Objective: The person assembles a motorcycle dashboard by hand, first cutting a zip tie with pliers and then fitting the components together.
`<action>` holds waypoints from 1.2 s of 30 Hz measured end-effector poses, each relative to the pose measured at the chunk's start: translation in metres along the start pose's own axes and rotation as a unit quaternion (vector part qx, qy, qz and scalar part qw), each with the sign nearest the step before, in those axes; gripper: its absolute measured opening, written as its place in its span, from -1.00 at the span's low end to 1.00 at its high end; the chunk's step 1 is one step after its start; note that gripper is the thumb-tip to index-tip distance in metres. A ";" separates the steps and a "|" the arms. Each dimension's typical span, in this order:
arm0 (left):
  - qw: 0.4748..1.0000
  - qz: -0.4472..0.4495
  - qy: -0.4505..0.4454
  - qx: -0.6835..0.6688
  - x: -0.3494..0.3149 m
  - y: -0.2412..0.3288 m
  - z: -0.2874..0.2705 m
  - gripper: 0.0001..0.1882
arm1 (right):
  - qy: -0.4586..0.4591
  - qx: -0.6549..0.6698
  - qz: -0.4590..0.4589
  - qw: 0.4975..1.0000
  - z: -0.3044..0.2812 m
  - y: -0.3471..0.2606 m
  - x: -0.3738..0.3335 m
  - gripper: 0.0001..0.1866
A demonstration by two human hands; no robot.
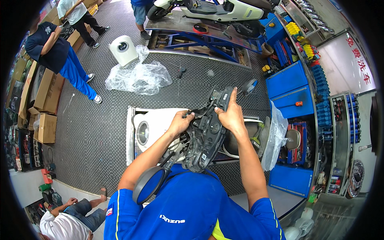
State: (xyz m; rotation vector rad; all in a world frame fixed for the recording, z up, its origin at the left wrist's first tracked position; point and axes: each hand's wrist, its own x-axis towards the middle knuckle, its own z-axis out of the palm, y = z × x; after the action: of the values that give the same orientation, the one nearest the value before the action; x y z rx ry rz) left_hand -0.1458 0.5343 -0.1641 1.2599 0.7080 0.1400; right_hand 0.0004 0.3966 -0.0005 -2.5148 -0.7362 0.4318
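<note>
Across the middle lies a black scooter handlebar assembly (210,138) with exposed wiring along its left side. My left hand (180,123) is closed in a pinch on a black cable (200,111) at the upper left of that assembly. My right hand (233,118) grips the assembly's right side, thumb on top and index finger stretched along its edge. A round mirror (149,185) sticks out toward my left side, and another mirror (250,87) shows beyond my right hand. Left of the assembly is a white front panel (162,120) with a round headlight (142,133).
Clear plastic wrap (140,78) and a white panel (123,50) lie on the patterned floor (92,132). A dark power tool (181,72) lies farther ahead. Blue tool cabinets (290,84) line the right. A scooter (224,12) stands on a lift; several people are around.
</note>
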 end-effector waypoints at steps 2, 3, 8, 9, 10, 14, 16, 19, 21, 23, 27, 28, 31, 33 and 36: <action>1.000 0.010 0.001 -0.007 0.001 -0.005 -0.001 -0.61 | -0.023 -0.053 0.029 0.998 0.006 -0.008 0.002 0.24; 1.000 0.012 -0.002 -0.009 0.002 -0.008 -0.001 -0.61 | -0.035 -0.079 0.043 0.995 0.008 -0.012 0.002 0.23; 0.998 0.047 -0.001 0.038 0.007 -0.017 -0.002 -0.67 | -0.017 -0.110 0.002 0.994 0.022 -0.005 0.005 0.23; 0.998 0.050 -0.001 0.039 0.008 -0.018 -0.003 -0.67 | -0.019 -0.117 0.003 0.993 0.022 -0.006 0.005 0.22; 0.998 0.053 0.000 0.041 0.008 -0.020 -0.003 -0.67 | -0.020 -0.125 0.004 0.992 0.023 -0.006 0.005 0.22; 0.995 0.071 0.005 0.063 0.005 -0.014 -0.002 -0.67 | -0.023 -0.131 0.010 0.991 0.024 0.000 0.005 0.19; 0.994 0.084 0.015 0.075 0.004 -0.014 -0.003 -0.67 | -0.023 -0.139 0.012 0.990 0.024 0.000 0.006 0.18; 0.991 0.094 0.016 0.096 -0.001 -0.005 -0.002 -0.66 | -0.034 -0.150 0.021 0.988 0.023 0.001 0.006 0.19; 0.983 0.137 0.031 0.119 -0.003 -0.006 -0.004 -0.65 | -0.034 -0.154 0.021 0.987 0.022 -0.001 0.003 0.19; 0.974 0.165 0.039 0.148 -0.006 -0.002 -0.005 -0.65 | -0.030 -0.158 0.020 0.987 0.020 -0.002 0.002 0.19; 0.962 0.195 0.039 0.188 -0.021 0.026 -0.003 -0.67 | -0.017 -0.164 0.019 0.986 0.014 0.002 -0.002 0.19; 0.959 0.205 0.042 0.191 -0.024 0.029 -0.002 -0.67 | -0.015 -0.165 0.017 0.986 0.013 0.002 -0.003 0.19; 0.951 0.210 0.042 0.221 -0.030 0.034 -0.004 -0.68 | -0.018 -0.162 0.026 0.986 0.005 -0.004 -0.007 0.20; 0.948 0.230 0.040 0.214 -0.040 0.048 0.000 -0.69 | -0.007 -0.152 0.021 0.988 0.000 -0.001 -0.012 0.21; 0.935 0.273 0.049 0.223 -0.043 0.050 0.002 -0.68 | -0.005 -0.150 0.021 0.989 -0.010 -0.006 -0.018 0.25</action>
State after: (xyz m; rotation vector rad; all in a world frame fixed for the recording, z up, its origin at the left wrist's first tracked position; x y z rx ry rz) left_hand -0.1641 0.5286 -0.1010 1.8817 0.4666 0.5228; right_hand -0.0126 0.3869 0.0137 -2.8137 -0.8052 0.3725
